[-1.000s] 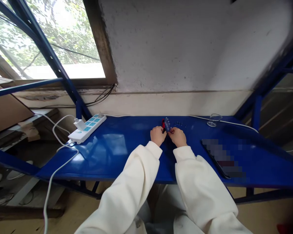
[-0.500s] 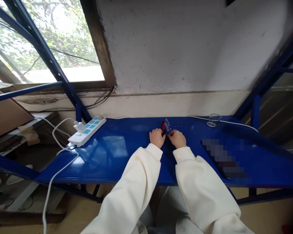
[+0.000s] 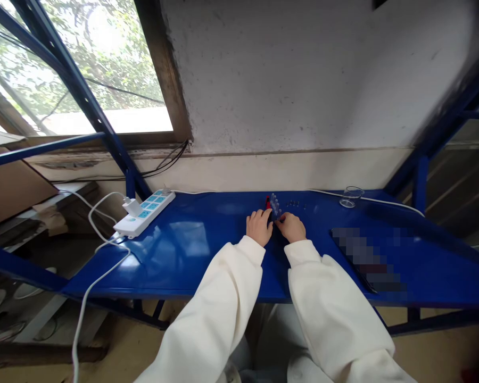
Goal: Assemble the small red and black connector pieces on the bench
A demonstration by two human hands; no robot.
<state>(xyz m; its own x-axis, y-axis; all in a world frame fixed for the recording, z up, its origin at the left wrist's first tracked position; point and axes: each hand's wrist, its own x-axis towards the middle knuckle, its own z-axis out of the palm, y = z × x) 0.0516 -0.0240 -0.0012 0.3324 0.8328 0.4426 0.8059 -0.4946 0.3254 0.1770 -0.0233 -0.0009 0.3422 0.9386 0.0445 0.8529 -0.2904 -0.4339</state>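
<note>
On the blue tabletop, a short row of clear plastic cylinders (image 3: 275, 203), looking like a connector strip, lies between my two hands. My left hand (image 3: 258, 227) is closed at the strip's near left side, its fingers bent against it. Just beyond those fingers, along the strip's left, shows a slim red and black object (image 3: 267, 202); its lower part is covered. My right hand (image 3: 292, 227) pinches at the strip's near right end; what sits between the fingertips is too small to make out. Several tiny metal pieces (image 3: 292, 204), perhaps screws, are lined up right of the strip.
A clear cup (image 3: 350, 197) stands at the back right, near a white cable along the wall. A dark flat object (image 3: 361, 260), partly blurred out, lies to the right. At the left is a white power strip (image 3: 143, 214) with a plug and cables.
My left hand's fingers have shifted slightly, covering more of the red and black object's near end. My right hand stays pinched in nearly the same place. The view has moved a little.
</note>
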